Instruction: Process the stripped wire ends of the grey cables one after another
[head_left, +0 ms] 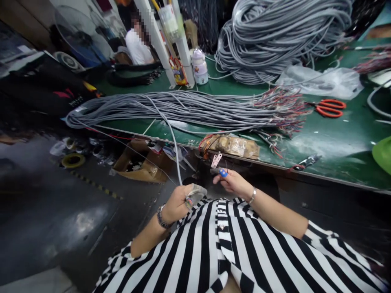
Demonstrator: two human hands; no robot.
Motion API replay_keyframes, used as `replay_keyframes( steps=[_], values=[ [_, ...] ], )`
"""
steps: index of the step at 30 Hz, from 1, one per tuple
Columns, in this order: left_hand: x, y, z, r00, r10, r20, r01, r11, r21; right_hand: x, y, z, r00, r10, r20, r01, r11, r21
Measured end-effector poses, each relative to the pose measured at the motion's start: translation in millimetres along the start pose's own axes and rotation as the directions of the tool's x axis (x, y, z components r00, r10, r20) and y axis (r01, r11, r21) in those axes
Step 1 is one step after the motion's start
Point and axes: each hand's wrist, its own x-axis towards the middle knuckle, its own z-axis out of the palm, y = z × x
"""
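In front of my striped shirt, my left hand [179, 203] is closed around the end of a grey cable [174, 142], with a greyish covering about its thumb. That cable runs up over the bench edge to a long bundle of grey cables [189, 110], whose stripped ends fan out in red, white and blue wires. My right hand [233, 183] is closed just to the right, apart from the left one. A blue wrap with pale dots shows on one of its fingers. Something small and dark sits at its fingertips, too small to make out.
On the green bench [326, 142] lie orange-handled scissors [330, 108], black cutters [308, 161], a taped wooden block [233, 145] and a plastic bag [324, 79]. Behind stand a large cable coil [275, 36] and a bottle [199, 67]. A cardboard box [143, 162] is below; a person [139, 47] sits beyond.
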Motion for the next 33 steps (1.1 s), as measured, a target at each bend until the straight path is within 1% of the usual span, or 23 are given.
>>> replay_keyframes(
  steps=[1,2,3,5,7,10,13,18,24,26,30,33],
  values=[
    [-6,-5,1.5,0.997,-0.052,-0.065,0.052,0.999,-0.013,1,-6,5,1.000,-0.002,0.031,-0.001,0.996,0.085],
    [-10,-9,2.9,0.990,-0.092,-0.107,0.090,0.996,-0.018,4,-10,10,0.998,-0.009,0.054,0.000,0.987,0.158],
    [-14,-11,4.0,0.986,-0.114,-0.126,0.112,0.994,-0.018,6,-13,13,0.998,-0.019,0.067,0.004,0.976,0.218],
    [-17,-13,5.7,0.985,-0.116,-0.127,0.116,0.993,-0.005,12,-15,19,0.997,-0.039,0.068,0.017,0.954,0.299],
    [-17,-14,7.1,0.987,-0.105,-0.118,0.107,0.994,0.009,16,-13,21,0.997,-0.060,0.052,0.039,0.941,0.335],
    [-14,-16,9.3,0.990,-0.095,-0.100,0.100,0.994,0.037,19,-7,22,0.996,-0.086,0.028,0.070,0.933,0.352],
    [-9,-19,11.5,0.997,-0.056,-0.049,0.059,0.996,0.073,19,-5,22,0.995,-0.098,0.019,0.085,0.930,0.358],
    [-3,-21,14.0,0.999,-0.036,-0.004,0.036,0.995,0.089,20,-6,24,0.996,-0.090,-0.007,0.087,0.933,0.350],
    [1,-22,16.6,1.000,0.014,0.017,-0.016,0.991,0.136,17,-9,24,0.998,-0.067,-0.007,0.066,0.942,0.328],
    [1,-24,17.5,0.998,0.053,0.019,-0.055,0.987,0.148,16,-11,25,0.998,-0.059,-0.015,0.061,0.944,0.324],
    [4,-26,19.6,0.985,0.175,0.000,-0.173,0.972,0.160,14,-16,28,0.998,-0.047,-0.037,0.056,0.946,0.319],
    [6,-26,21.2,0.979,0.206,-0.008,-0.201,0.964,0.175,13,-17,29,0.998,-0.035,-0.049,0.048,0.949,0.311]
  ],
)
